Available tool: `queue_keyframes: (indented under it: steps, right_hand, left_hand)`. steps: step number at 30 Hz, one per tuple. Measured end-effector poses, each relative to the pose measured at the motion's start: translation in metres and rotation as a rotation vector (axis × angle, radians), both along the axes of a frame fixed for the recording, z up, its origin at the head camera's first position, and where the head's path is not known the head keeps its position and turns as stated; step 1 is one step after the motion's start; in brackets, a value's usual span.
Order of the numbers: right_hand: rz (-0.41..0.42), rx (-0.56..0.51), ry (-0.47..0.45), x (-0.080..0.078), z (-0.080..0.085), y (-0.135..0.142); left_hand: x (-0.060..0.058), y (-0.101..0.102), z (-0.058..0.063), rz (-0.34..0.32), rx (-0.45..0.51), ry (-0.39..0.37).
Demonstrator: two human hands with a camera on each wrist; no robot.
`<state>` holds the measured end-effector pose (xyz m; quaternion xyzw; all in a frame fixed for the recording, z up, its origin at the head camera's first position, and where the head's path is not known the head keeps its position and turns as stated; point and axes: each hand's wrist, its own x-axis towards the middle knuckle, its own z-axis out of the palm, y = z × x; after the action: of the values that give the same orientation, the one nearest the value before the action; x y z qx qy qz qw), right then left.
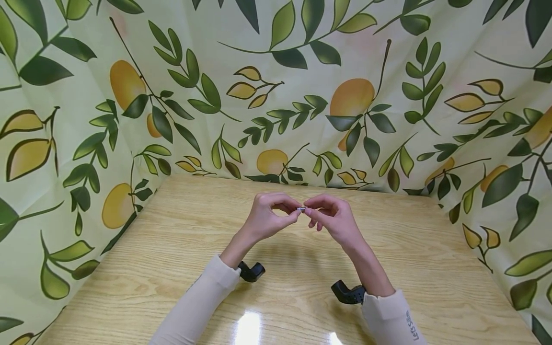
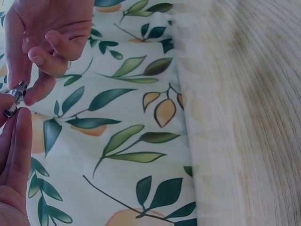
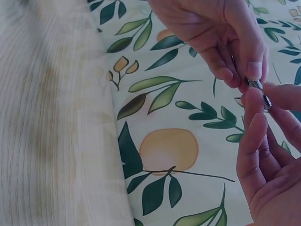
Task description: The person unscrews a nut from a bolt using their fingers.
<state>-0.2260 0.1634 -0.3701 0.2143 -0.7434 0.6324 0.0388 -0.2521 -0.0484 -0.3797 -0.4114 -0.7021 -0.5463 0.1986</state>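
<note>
In the head view, both hands meet above the table around a small silvery metal cylinder [image 1: 301,209]. My left hand [image 1: 269,215] pinches its left end between thumb and fingertips. The right hand [image 1: 331,214] pinches the other end, its remaining fingers loosely curled below. Ridged, thread-like metal shows on the cylinder [image 3: 254,84] in the right wrist view. The left wrist view shows the cylinder [image 2: 18,99] slanting between the two sets of fingertips, a darker round end toward the left hand. Fingertips cover much of it, so its exact kind cannot be told.
A light wood-grain table [image 1: 293,287] lies under the hands. Cloth printed with leaves and fruit [image 1: 276,120] rises behind it and along both sides. Black wrist-camera mounts [image 1: 252,272] protrude inward near the cuffs.
</note>
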Motion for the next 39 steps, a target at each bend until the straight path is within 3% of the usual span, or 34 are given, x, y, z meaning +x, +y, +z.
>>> queue_keyframes:
  steps: [39]
  right_hand:
    - [-0.055,0.014,-0.044,0.0031,0.0018,-0.0003]
  left_hand:
    - [-0.0003,0.0002,-0.0017,0.001,0.03,0.012]
